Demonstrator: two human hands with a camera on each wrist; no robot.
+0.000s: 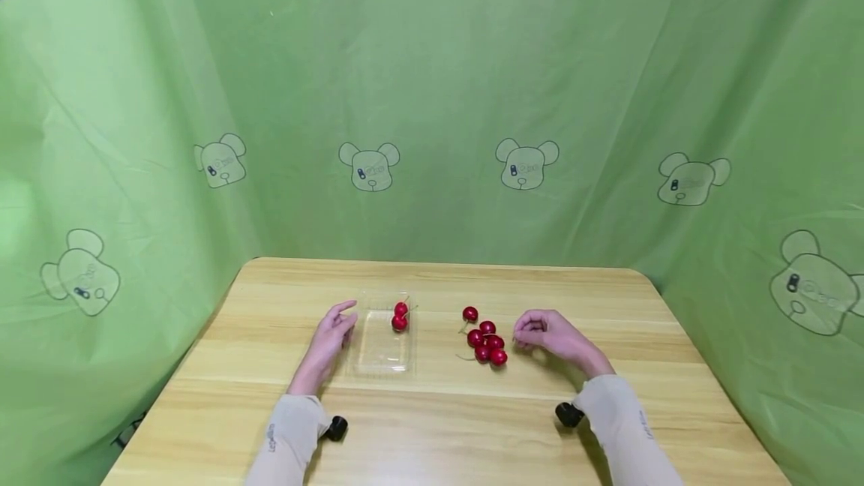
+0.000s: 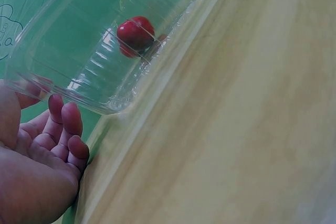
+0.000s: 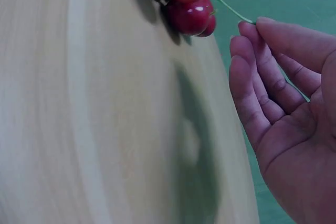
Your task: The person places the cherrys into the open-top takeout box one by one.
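A clear plastic container [image 1: 381, 366] stands on the table with two red cherries [image 1: 400, 322] inside, toward its far right. Beside its left wall is my left hand [image 1: 332, 334], fingers loosely bent and gripping nothing. One fingertip shows through the plastic rim in the left wrist view; whether it touches, I cannot tell. My right hand [image 1: 552, 336] pinches a thin green cherry stem [image 3: 231, 8] between thumb and index finger. That stem leads to a cherry in the pile [image 1: 482, 352] of several red cherries right of the container. A single cherry [image 1: 469, 313] lies just behind the pile.
The wooden table [image 1: 445, 433] has rounded far corners. A green curtain [image 1: 432, 216] printed with bear faces hangs behind it and at both sides. Black wrist cameras [image 1: 569, 415] sit at both sleeves.
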